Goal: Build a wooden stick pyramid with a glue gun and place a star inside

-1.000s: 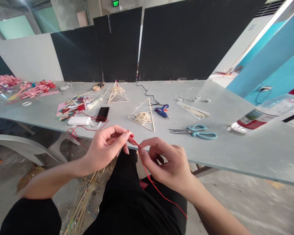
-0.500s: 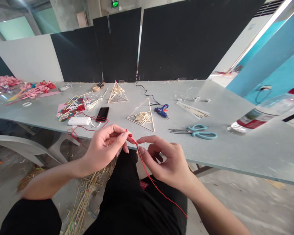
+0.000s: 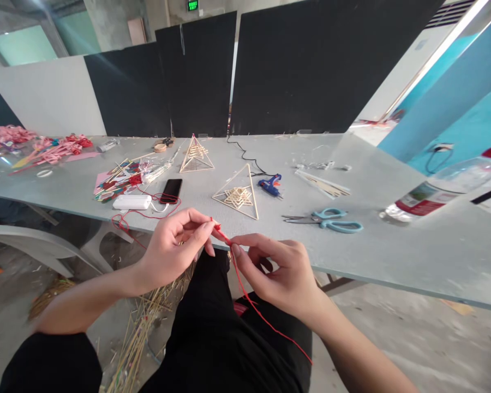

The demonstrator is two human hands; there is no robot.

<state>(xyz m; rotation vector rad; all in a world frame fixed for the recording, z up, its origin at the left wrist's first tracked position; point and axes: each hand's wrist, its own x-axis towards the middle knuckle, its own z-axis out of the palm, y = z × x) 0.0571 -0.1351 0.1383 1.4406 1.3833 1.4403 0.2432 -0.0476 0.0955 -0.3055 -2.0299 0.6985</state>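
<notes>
Red string (image 3: pixel 265 319) is stretched between my two hands at the front edge of the table, and its loose end trails down over my right leg. My left hand (image 3: pixel 179 240) pinches a knotted part of it between thumb and forefinger. A short way to the right, my right hand (image 3: pixel 275 265) has thumb and forefinger closed on the same string. Beyond them lies a triangular stick frame (image 3: pixel 253 202) with a stacked star of sticks inside. A similar stick pyramid (image 3: pixel 196 155) stands farther back.
Blue-handled scissors (image 3: pixel 331 221), a blue glue gun (image 3: pixel 271 185) and a plastic bottle (image 3: pixel 429 191) lie to the right. A phone (image 3: pixel 172 191), a white power bank (image 3: pixel 131 202) and tangled red string are left. Loose sticks (image 3: pixel 137 333) litter the floor beside a chair (image 3: pixel 36 240).
My right thumb and forefinger, slightly apart before, have come together on the string. My left hand keeps its pinch in nearly the same place.
</notes>
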